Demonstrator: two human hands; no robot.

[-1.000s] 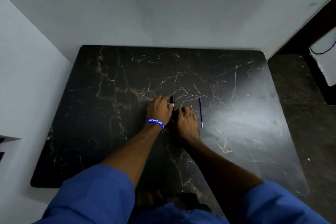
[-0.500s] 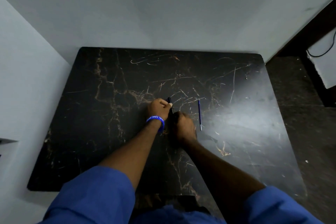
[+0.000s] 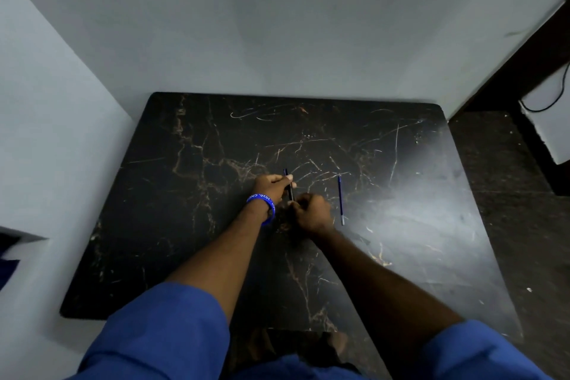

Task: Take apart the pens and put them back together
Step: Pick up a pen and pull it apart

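Left hand now grips dark pen higher, lifted off worktop. Right hand closed at its lower end, likely twisting. Blue refill unmoved beside.

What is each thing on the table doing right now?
Pen: held up off the table by both hands.
Left hand: closed on the pen's upper part.
Right hand: closed at the pen's lower end.
Refill: lying loose on the table, right of the hands, untouched.
Wristband: on the left wrist.
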